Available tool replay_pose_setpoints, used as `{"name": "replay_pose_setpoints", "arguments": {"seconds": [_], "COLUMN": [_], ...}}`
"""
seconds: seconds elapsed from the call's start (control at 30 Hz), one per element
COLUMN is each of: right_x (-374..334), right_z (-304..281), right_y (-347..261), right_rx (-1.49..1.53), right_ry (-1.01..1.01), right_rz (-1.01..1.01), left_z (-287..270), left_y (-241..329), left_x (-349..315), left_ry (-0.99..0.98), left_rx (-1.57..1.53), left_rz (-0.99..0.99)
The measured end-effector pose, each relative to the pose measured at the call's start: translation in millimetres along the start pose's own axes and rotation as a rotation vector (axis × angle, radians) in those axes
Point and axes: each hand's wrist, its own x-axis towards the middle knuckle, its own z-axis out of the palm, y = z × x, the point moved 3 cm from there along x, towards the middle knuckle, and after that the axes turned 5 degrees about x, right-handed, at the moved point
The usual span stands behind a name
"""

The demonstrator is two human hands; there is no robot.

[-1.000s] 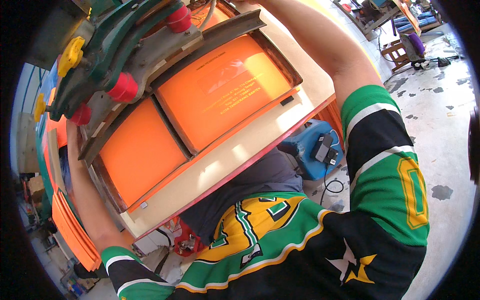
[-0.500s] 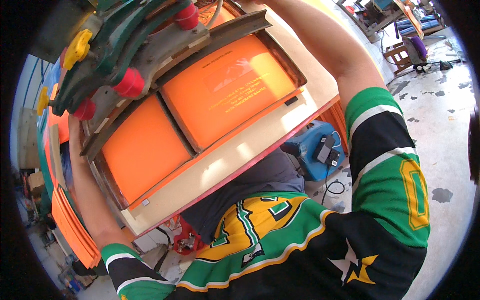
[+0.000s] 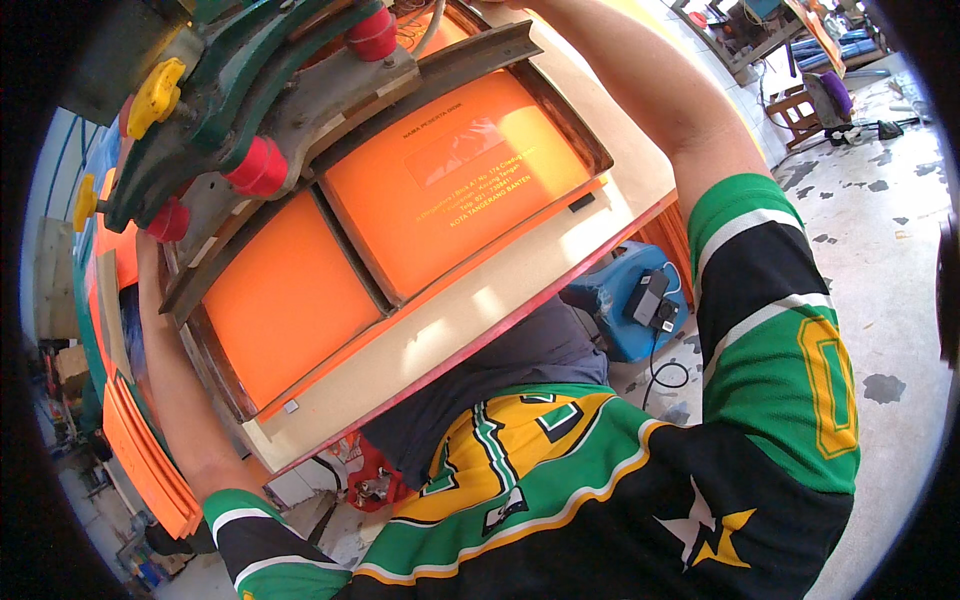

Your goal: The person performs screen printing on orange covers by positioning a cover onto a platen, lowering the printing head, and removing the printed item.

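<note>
A dark-rimmed frame (image 3: 378, 290) with a crossbar lies before me on a beige board (image 3: 450, 345). Bright orange sheet (image 3: 290, 315) shows through both of its openings, and the larger one has small printed lines and a pale window shape. My left forearm runs up along the frame's left side. The left hand is hidden behind a green metal clamp (image 3: 225, 95) with red knobs (image 3: 258, 168). Reaching over the far right corner, my right arm leads to my right hand (image 3: 503, 4), cut off by the top edge; its fingers cannot be made out.
Yellow wing knobs (image 3: 156, 98) stick out from the clamp's left. Stacked orange sheets (image 3: 150, 465) hang low at the left. Right of my lap is a blue container (image 3: 610, 300) with a black device (image 3: 655, 303) and cable. A wooden chair (image 3: 800, 110) stands far right on the worn floor.
Both arms, the frame and the clamp stay almost where they were. Print on the orange sheet looks sharper now.
</note>
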Motion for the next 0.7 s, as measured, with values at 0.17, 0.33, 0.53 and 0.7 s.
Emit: {"name": "replay_pose_setpoints", "arguments": {"seconds": [0.17, 0.33, 0.53, 0.7], "right_x": [-1.4, -3.3, -3.2, -1.8], "right_z": [0.8, -0.6, 3.9, -4.7], "right_y": [0.2, -1.0, -4.2, 4.6], "right_rx": [-0.085, 0.04, -0.281, -0.11], "right_ry": [0.005, -0.051, 0.038, -0.002], "right_rz": [-0.062, -0.099, 0.002, -0.01], "left_z": [3.9, 4.0, -0.9, 7.1], "left_y": [3.3, 0.4, -3.3, 2.0], "left_x": [0.5, 2.1, -3.4, 2.3], "left_ry": [-0.009, -0.016, -0.011, -0.025], "left_rx": [0.004, 0.003, 0.022, 0.02], "left_rz": [0.001, 0.004, 0.0, 0.02]}}
